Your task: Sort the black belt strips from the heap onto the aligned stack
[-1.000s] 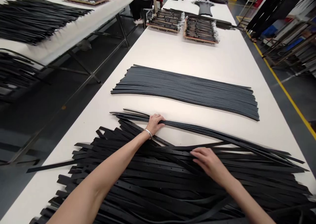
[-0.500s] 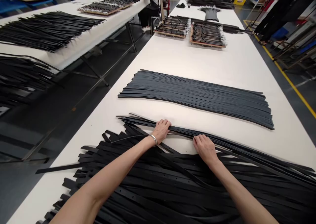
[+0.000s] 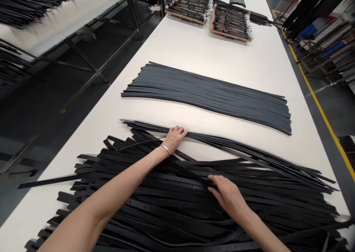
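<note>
Grip open: left hand (image 3: pixel 175 139) flat on slim black leather straps (image 3: pixel 235 148), right hand (image 3: pixel 226 197) on punched black belt straps (image 3: pixel 172 204); likely supple, gather by ends.

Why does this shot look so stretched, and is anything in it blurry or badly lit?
In the head view, the wide lens stretches the scene, so the white table narrows steeply into the distance. The black straps on the neighbouring table at upper left are smeared by blur. Lighting looks soft and even, with no harsh shadow around the left hand.
</note>
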`<state>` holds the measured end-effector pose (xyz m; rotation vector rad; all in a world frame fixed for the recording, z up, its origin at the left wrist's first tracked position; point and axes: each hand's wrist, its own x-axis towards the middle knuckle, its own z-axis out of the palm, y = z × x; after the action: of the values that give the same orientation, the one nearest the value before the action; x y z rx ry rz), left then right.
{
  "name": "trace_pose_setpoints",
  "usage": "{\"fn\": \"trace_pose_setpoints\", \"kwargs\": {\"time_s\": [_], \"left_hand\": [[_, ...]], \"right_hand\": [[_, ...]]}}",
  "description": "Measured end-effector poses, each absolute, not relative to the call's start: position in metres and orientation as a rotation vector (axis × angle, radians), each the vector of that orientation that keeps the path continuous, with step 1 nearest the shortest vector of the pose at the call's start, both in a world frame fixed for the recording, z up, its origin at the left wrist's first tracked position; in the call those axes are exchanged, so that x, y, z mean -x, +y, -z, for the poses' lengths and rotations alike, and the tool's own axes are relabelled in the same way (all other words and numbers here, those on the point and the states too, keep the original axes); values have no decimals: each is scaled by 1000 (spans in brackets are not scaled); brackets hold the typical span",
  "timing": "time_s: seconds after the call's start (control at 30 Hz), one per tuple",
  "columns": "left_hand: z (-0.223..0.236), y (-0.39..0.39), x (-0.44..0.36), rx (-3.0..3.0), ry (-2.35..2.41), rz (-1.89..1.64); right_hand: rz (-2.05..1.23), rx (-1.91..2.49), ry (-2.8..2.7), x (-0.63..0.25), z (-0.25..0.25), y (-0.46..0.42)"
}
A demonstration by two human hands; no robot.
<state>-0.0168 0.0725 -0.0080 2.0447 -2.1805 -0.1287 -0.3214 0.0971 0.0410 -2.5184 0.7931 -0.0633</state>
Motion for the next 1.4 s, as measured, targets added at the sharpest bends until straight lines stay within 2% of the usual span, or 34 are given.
{"fn": "trace_pose_setpoints", "kwargs": {"time_s": [0.17, 0.33, 0.57, 0.97, 1.23, 1.4], "left_hand": [[4, 72, 21, -2106, -2225, -5], [7, 70, 8, -2060, -2229, 112], [13, 80, 6, -1975, -2179, 169], [20, 75, 17, -1981, -2249, 152], [19, 76, 20, -2004, -2176, 162], [13, 74, 19, -2022, -2189, 162]], "right_hand": [[234, 2698, 873, 304, -32, 75], [338, 2965, 608, 273, -5, 18], [444, 3085, 712, 251, 28, -11], [340, 2919, 711, 249, 6, -8], [180, 2455, 551, 275, -9, 42], [180, 2216, 748, 270, -6, 40]]}}
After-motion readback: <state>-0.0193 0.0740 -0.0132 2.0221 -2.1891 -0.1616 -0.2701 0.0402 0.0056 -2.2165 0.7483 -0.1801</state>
